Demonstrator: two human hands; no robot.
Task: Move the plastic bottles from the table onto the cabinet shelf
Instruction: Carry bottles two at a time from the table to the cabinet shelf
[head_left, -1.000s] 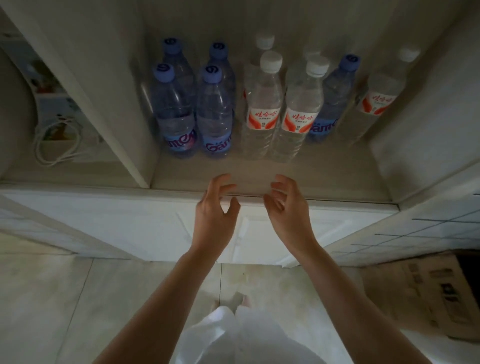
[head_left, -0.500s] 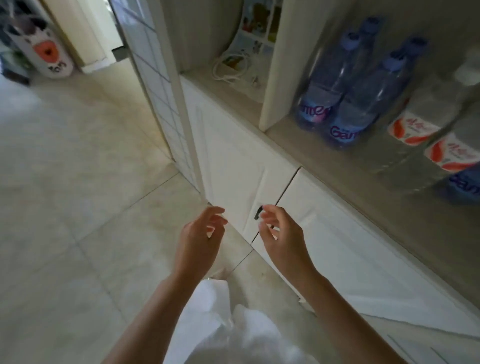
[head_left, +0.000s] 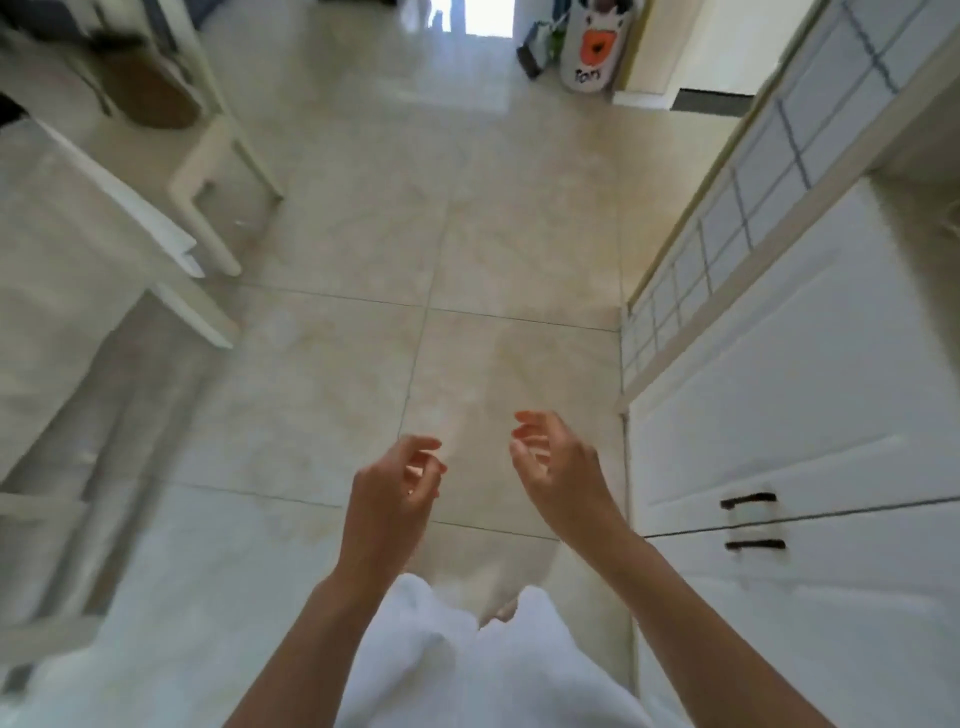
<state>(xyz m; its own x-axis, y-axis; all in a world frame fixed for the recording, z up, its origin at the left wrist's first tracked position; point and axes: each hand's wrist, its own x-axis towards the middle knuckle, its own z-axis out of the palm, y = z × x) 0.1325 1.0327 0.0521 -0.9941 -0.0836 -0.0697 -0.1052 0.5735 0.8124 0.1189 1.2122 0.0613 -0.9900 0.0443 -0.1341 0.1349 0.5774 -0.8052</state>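
Observation:
My left hand (head_left: 392, 491) and my right hand (head_left: 558, 470) hang side by side over the tiled floor, both empty with fingers loosely curled and apart. The white cabinet (head_left: 810, 415) with black door handles runs along the right edge, close to my right hand. Its shelf and the plastic bottles are out of view. A white table or chair (head_left: 78, 270) stands at the left; no bottle shows on it.
Beige tiled floor (head_left: 415, 234) stretches ahead between the furniture on the left and the cabinet on the right. A white bin with an orange face (head_left: 595, 49) stands at the far end near a bright doorway. My white clothing (head_left: 467, 665) fills the bottom.
The view has swung left, away from the cabinet shelf with its bottles, toward the open floor. Both hands stayed empty and kept the same loose pose.

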